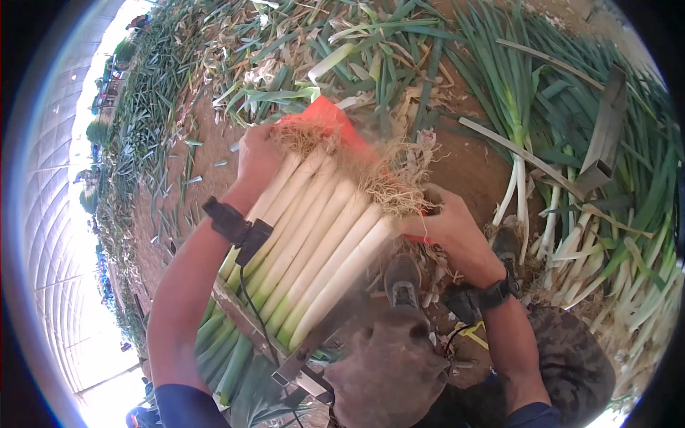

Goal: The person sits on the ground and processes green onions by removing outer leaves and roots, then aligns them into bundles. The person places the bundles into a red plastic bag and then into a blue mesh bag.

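Note:
A row of long green onions point(325, 242) lies side by side in front of me, white stems up and tangled roots point(396, 178) at the far end. Behind the roots stretches a bright red-orange sheet point(325, 115), which looks like thin plastic or cloth. My left hand point(260, 153) is closed at the sheet's left end, beside the outer stem; its fingertips are hidden. At the right end my right hand point(457, 225) is closed, with red showing by its thumb and palm. Across the green part of the stems runs a metal frame bar point(246, 321).
On the right lies a large pile of untrimmed green onions point(571, 235), with a square metal tube point(605, 132) and thin strips on it. Cut leaves point(385, 60) litter the soil ahead. My shoe point(403, 282) is close by the bundle. Translucent greenhouse sheeting point(53, 214) rises at left.

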{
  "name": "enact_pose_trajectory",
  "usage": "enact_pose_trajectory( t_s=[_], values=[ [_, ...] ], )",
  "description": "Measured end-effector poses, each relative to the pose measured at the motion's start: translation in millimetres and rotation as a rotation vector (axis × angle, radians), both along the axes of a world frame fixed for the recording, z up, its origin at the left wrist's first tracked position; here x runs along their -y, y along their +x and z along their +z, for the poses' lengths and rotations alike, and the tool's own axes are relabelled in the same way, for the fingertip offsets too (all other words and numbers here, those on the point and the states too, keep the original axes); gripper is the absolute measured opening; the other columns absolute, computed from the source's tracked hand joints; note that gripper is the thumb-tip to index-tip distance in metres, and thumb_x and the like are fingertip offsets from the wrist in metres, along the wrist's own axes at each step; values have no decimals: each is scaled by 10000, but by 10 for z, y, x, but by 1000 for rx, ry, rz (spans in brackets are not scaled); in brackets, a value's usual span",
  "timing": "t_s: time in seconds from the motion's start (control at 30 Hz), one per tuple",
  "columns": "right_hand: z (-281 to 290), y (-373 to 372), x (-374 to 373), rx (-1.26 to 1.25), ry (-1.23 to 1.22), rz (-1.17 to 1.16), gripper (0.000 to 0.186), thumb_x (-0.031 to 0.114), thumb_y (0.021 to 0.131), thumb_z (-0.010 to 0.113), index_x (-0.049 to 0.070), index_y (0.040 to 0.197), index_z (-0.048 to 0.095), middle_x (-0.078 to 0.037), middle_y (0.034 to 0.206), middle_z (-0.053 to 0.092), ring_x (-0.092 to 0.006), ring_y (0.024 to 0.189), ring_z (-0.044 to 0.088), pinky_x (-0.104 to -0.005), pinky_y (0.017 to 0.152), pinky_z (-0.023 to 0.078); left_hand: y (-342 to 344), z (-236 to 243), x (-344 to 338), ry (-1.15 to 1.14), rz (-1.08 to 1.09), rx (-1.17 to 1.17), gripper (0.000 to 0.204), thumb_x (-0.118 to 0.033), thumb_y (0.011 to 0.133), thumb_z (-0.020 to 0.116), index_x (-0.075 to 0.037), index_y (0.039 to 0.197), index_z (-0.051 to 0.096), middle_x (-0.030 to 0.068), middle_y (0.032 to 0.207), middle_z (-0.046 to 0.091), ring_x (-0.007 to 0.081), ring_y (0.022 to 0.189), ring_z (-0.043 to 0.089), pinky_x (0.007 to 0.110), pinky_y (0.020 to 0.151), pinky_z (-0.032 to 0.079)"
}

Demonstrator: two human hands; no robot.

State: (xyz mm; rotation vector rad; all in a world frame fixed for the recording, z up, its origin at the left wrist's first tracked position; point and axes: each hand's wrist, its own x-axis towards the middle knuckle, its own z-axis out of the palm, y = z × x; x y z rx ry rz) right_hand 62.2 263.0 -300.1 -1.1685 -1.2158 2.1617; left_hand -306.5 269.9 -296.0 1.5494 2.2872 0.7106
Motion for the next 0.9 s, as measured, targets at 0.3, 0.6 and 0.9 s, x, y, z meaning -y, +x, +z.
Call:
enact_pose_trajectory(
  t_s=[0.3,0.6,0.9],
  values=[
    [191,-493,398,448,888,-21,226,114,826,713,12,1018,655,-114,866,647,-229,790,652,-391,716,508,-150,5,105,103,390,559,232,-46,913,586,14,1048,765,76,809,723,132,727,677,296,664,524],
    [120,-468,753,412,1490,199,276,161,771,653,69,1031,664,-60,868,589,-230,799,632,-390,746,496,-561,513,442,-360,-575,-732,185,-99,879,566,-81,916,746,195,881,712,415,899,693,525,799,549],
    [-148,191,1108,277,990,-113,273,48,901,637,56,1169,689,-89,1036,681,-297,919,710,-392,828,573,-430,535,435,-716,-483,-886,286,-256,920,594,-170,1135,761,207,960,740,406,945,717,513,829,558]
  ],
)
